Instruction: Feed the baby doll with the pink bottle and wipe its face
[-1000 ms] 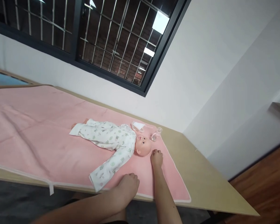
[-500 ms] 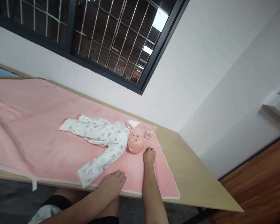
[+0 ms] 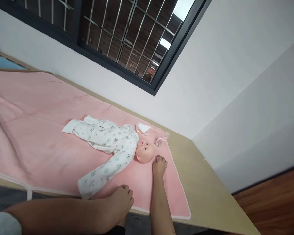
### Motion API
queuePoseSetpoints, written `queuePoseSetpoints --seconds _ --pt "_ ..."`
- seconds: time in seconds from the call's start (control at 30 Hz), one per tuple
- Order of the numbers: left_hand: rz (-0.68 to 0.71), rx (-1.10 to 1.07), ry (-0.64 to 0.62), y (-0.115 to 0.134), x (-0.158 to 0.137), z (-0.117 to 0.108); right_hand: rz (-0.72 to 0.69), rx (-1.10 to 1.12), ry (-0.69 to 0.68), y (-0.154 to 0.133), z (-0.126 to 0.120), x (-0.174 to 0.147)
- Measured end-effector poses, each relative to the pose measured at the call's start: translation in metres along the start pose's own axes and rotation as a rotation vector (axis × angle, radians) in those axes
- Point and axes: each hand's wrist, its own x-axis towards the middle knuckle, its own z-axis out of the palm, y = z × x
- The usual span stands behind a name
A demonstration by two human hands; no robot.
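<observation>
A baby doll (image 3: 145, 153) lies on its back on a pink mat (image 3: 39, 104), head to the right and bare feet to the left. It wears a white printed outfit (image 3: 100, 133); one long sleeve stretches toward the front edge. Just right of the doll's head, my right hand (image 3: 159, 166) rests on the mat, fingers curled in, with nothing seen in them. My left hand (image 3: 122, 199) lies at the mat's front edge, near the sleeve's end and apart from it. Its fingers are bent and no object shows in them.
Beyond the doll's head lie a small clear item with a white piece (image 3: 143, 127) and a clear plastic piece with a tube (image 3: 163, 138). The wooden table (image 3: 198, 176) extends right of the mat. A white wall with a barred window (image 3: 127, 36) stands behind it.
My left forearm has swung up to lie more level, and the left fingers are more bent. My right hand stays beside the doll's head. The camera view has shifted slightly.
</observation>
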Motion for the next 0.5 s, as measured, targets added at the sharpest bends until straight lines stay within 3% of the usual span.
queuePoseSetpoints --seconds 0.13,0.2,0.33,0.5 --pt "0.234 0.047 -0.243 -0.02 -0.005 -0.054 0.01 0.113 -0.038 0.007 0.003 0.003" --pt "0.302 0.019 -0.277 -0.035 -0.006 -0.091 0.054 0.29 -0.034 0.016 0.002 0.011" --pt "0.286 -0.05 -0.097 -0.073 0.001 -0.155 0.194 0.618 0.003 0.03 -0.009 0.047" --pt "0.12 -0.254 0.031 -0.123 0.016 -0.19 0.232 0.749 0.197 0.02 -0.024 0.11"
